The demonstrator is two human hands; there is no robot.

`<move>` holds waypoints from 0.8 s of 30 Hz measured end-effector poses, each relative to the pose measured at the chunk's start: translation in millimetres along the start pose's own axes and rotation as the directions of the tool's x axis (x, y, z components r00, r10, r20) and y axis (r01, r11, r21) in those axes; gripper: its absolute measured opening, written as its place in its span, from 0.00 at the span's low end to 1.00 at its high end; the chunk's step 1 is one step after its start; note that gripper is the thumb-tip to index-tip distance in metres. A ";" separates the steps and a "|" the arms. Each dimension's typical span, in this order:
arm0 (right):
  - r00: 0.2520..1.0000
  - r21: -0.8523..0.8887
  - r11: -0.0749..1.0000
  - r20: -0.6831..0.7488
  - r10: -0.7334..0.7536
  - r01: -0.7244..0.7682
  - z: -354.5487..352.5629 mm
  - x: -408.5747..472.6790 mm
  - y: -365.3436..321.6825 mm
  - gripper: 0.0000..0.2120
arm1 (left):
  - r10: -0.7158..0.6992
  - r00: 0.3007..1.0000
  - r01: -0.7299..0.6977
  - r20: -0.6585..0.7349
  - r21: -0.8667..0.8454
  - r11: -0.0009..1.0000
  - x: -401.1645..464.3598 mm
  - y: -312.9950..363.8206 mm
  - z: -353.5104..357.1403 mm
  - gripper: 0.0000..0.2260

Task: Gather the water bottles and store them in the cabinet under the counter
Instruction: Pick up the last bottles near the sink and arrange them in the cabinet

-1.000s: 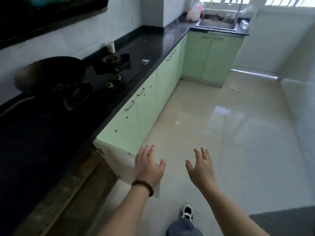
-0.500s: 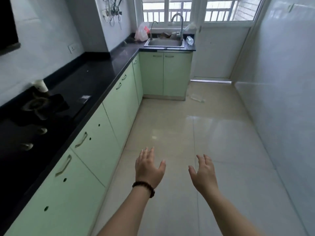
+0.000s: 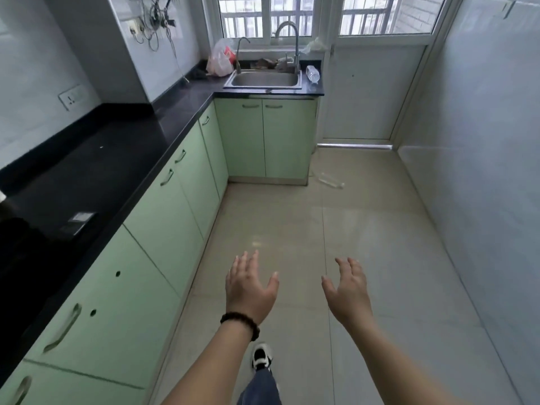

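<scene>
Both the left hand (image 3: 250, 287) and the right hand (image 3: 348, 290) are spread and empty, probably ready for the water bottle (image 3: 312, 73) lying on the tabletop (image 3: 187, 106) beside the sink (image 3: 264, 79).

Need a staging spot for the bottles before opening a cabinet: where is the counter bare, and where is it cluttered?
Bare: the long black counter between the wall socket and the corner. Crowded: around the sink, with a plastic bag on its left, clutter behind the taps and a water bottle lying on the narrow strip to its right.
</scene>
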State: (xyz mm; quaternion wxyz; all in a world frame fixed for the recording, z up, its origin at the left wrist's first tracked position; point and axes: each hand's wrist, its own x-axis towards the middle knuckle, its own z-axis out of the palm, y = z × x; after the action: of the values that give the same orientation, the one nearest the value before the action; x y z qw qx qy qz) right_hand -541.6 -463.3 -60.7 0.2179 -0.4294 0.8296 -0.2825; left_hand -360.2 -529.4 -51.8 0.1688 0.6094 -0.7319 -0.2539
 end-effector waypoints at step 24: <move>0.979 0.062 0.981 -0.076 0.189 -0.184 -10.0 509.9 -53.5 0.27 | 0.092 0.988 -0.094 0.127 0.009 0.995 523.7 148.4 61.1 0.31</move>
State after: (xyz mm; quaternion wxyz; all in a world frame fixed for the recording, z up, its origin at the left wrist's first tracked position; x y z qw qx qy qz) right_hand -789.6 -911.8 -78.8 0.2212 -0.3317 0.8664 -0.3008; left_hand -618.9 -1012.2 -48.6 0.1291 0.5584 -0.7708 -0.2782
